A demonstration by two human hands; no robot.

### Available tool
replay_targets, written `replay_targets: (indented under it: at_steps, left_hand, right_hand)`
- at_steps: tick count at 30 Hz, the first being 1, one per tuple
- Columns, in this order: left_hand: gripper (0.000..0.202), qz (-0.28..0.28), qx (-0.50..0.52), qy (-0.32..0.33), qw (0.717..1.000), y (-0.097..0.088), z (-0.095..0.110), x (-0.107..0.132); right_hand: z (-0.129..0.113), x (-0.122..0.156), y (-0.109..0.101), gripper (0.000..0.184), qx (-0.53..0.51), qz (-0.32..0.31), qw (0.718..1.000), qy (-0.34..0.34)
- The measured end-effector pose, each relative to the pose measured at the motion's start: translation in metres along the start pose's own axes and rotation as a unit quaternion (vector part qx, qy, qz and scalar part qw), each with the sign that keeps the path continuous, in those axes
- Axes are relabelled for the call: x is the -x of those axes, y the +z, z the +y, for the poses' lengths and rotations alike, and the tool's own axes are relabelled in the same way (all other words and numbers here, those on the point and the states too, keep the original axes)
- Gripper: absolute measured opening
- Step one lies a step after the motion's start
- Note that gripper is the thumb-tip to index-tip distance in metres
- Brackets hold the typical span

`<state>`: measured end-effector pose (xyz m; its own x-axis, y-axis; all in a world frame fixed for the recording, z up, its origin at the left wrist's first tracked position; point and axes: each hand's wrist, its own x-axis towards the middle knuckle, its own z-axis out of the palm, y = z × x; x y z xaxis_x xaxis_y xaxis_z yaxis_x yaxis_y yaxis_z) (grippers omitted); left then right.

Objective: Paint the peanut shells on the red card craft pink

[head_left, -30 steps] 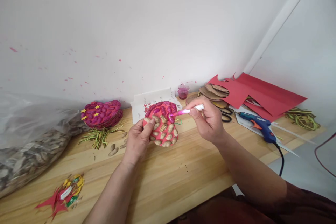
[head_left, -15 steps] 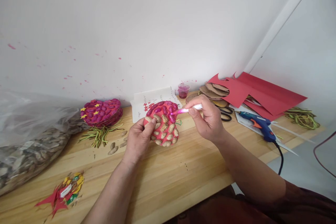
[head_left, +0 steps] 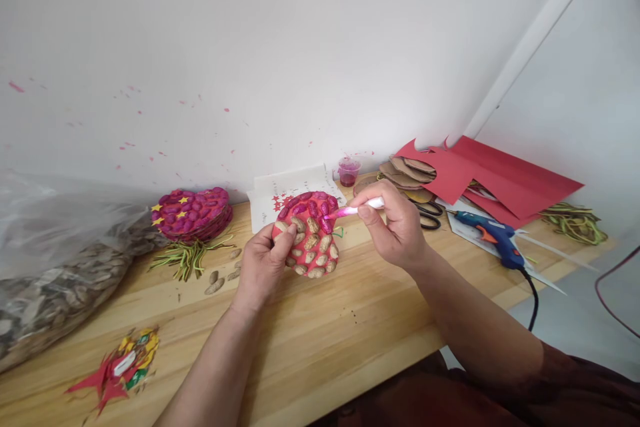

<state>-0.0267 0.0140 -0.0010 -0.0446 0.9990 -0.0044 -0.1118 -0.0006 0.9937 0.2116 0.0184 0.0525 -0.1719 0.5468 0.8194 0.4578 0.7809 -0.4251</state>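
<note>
My left hand (head_left: 263, 263) is closed on the left edge of a red round disc (head_left: 311, 233) covered with peanut shells, tilted up off the wooden table (head_left: 320, 333). The upper shells are painted pink, the lower ones are bare tan. My right hand (head_left: 397, 227) pinches a white-handled brush (head_left: 356, 209) whose pink tip touches a shell near the disc's upper right.
A stack of finished pink discs (head_left: 193, 212) lies at the back left, with green strips and loose shells beside it. A plastic bag of shells (head_left: 55, 280) fills the far left. A small paint cup (head_left: 349, 172), red paper (head_left: 490, 180), scissors and a blue glue gun (head_left: 493, 235) sit at the right.
The brush tip has shifted slightly over the upper right shells. Both hands and the disc stay nearly where they were.
</note>
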Motion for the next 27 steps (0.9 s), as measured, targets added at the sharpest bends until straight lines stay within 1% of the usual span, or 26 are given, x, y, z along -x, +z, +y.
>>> replay_targets:
  at_steps: [4, 9, 14, 19, 24, 27]
  left_hand:
    - [0.044, 0.0, -0.006, 0.003, 1.0, -0.0011, -0.0011, -0.0007]
    - [0.042, -0.004, -0.035, 0.015, 0.999, -0.0013, -0.0018, -0.0001]
    - [0.04, 0.009, -0.06, 0.031, 0.998, -0.0007, -0.0004, 0.001]
    - [0.041, 0.012, -0.065, 0.041, 0.997, 0.0005, 0.0025, 0.0017]
    - [0.04, 0.008, -0.071, 0.042, 0.997, -0.0004, 0.0004, 0.001]
    - [0.039, 0.012, -0.061, 0.036, 0.997, -0.0014, -0.0011, 0.0003]
  right_hand:
    - [-0.0002, 0.0002, -0.0004, 0.009, -0.001, -0.016, 1.0, -0.008]
    - [-0.0017, -0.0008, 0.0004, 0.009, 0.011, -0.011, 1.0, -0.017]
    - [-0.0038, -0.0023, -0.0001, 0.011, 0.02, -0.024, 0.999, -0.031]
    - [-0.0034, -0.0018, 0.0, 0.01, 0.016, -0.023, 0.999, -0.029]
    - [-0.0045, -0.0022, 0.0, 0.011, 0.016, -0.035, 0.999, -0.037]
    - [-0.0061, -0.0031, -0.0006, 0.012, 0.009, -0.036, 0.999, -0.03]
